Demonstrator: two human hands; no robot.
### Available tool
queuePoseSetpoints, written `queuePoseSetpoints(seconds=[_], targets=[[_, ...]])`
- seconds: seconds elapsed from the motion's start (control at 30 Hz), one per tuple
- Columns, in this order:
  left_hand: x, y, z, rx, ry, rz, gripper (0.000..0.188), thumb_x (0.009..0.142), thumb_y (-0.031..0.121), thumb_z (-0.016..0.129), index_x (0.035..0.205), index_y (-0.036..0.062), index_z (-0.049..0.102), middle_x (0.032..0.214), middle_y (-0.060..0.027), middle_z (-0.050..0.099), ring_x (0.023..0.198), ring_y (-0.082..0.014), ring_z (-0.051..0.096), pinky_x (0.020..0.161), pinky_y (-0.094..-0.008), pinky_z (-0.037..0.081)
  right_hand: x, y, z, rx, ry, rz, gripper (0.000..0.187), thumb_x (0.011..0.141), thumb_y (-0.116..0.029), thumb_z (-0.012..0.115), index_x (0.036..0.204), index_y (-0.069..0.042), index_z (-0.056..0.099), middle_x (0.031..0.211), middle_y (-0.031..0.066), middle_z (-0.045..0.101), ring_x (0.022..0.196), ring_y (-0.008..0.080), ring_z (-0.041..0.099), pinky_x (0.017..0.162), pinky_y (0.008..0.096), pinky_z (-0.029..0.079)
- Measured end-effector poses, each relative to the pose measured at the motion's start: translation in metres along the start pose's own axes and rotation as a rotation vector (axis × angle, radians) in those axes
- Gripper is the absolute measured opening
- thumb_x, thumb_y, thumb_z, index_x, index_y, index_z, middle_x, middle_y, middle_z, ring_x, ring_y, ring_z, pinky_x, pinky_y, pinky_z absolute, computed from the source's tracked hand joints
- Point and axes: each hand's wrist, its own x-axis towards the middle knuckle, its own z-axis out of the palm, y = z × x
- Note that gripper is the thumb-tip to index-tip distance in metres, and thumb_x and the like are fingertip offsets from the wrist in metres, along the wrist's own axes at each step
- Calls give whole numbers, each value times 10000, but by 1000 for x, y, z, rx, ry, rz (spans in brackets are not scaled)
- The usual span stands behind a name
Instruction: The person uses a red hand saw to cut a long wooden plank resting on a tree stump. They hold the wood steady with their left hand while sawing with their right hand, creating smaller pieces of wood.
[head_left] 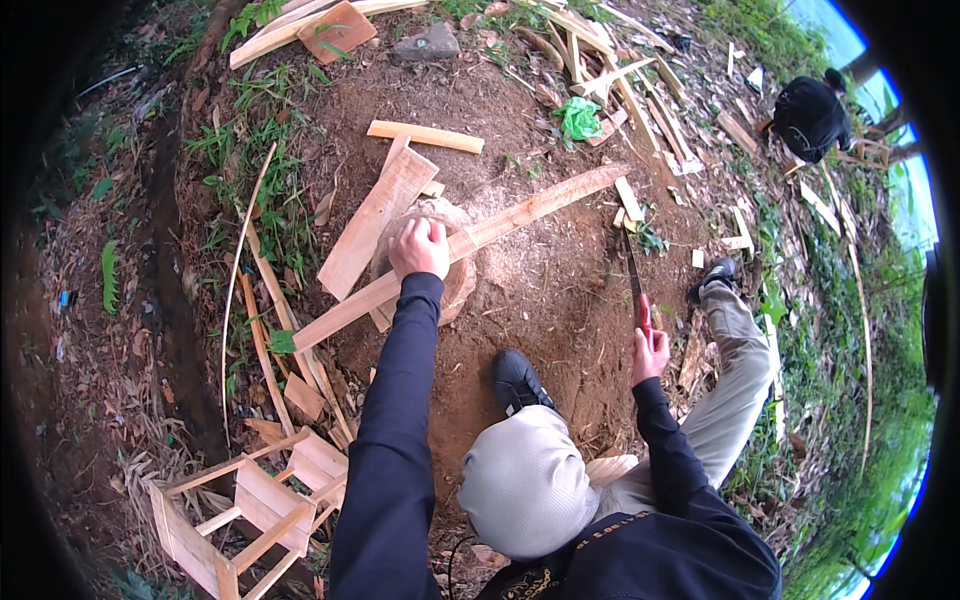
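A long narrow wooden plank [545, 207] lies slantwise across a round tree stump [458, 290]. My left hand [418, 248] holds the plank down over the stump, fingers curled past its far edge. Beneath and beside it, a wider board [375, 220] leans over the stump's left side. Off to the right, my right hand [650, 352] grips the red handle of a saw [634, 270]. Its thin dark blade points away from me, apart from the plank; its teeth are too small to make out.
A wooden frame like a small stool [265, 500] stands at lower left. Wood strips [630, 90] are heaped at the far right, near a green plastic bag [580, 118]. Beyond is a person in black [810, 118]. My bent left knee [525, 480] is close below the stump.
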Motion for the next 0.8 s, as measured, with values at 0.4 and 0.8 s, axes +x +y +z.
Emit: queuePoseSetpoints(seconds=[0.4, 0.8], targets=[[0, -9, -1, -40, 62, 17, 245, 860, 254, 645, 676, 97, 604, 757, -114, 650, 714, -385, 635, 703, -526, 487, -41, -173, -90, 267, -112, 234, 174, 953, -63, 629, 850, -87, 491, 551, -20, 454, 364, 67, 364, 353, 236, 284], [0, -12, -1, -11, 27, -39, 341, 921, 335, 585, 692, 84, 618, 802, -129, 672, 738, -391, 641, 695, -518, 488, -92, -301, -147, 205, -166, -359, 138, 975, -82, 600, 984, 16, 503, 591, 37, 539, 456, 92, 492, 433, 235, 350]])
